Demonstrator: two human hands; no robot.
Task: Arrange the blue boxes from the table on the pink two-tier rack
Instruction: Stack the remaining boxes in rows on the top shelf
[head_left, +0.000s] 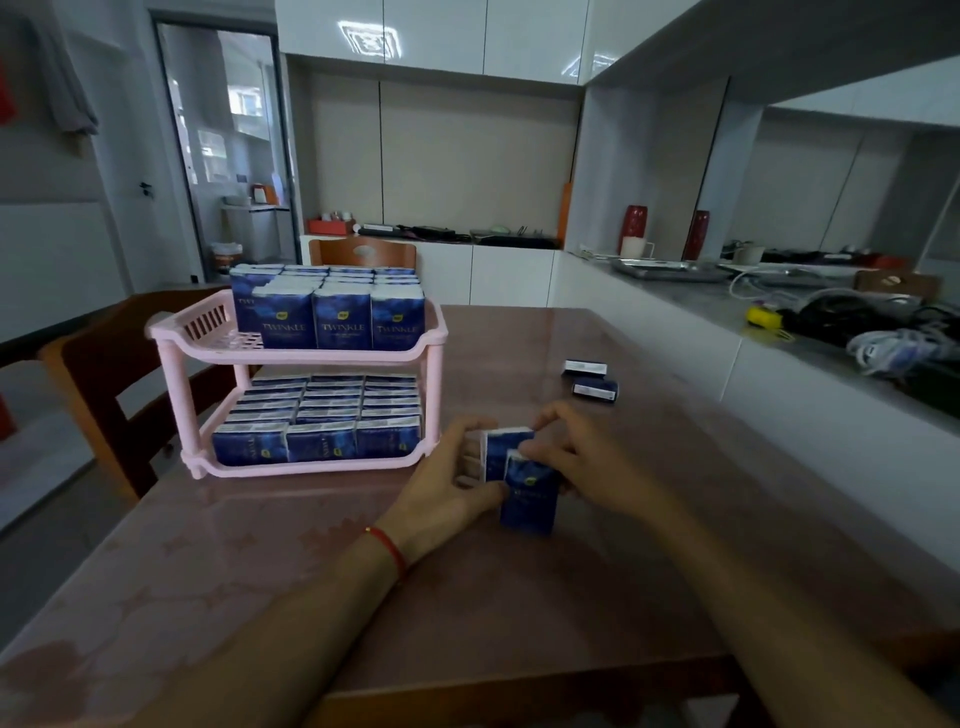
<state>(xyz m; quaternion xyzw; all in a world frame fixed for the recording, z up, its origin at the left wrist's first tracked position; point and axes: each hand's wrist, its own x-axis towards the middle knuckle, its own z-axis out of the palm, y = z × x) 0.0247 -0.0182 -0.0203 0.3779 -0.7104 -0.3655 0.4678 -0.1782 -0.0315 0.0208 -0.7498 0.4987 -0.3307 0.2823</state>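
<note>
Holding two blue boxes (522, 475); two more (590, 378) lie apart.

Both forearms are bare from the lower edge of the view up to the hands, with no sleeve showing on either one. The left hand (447, 486) has a thin red string bracelet (388, 550) round its wrist, a single cord that crosses the wrist at a slant, with a small bright bead or knot at its upper end. The right hand (587, 457) and its wrist carry nothing, and no ring shows on the fingers that can be seen, though they are somewhat blurred.
</note>
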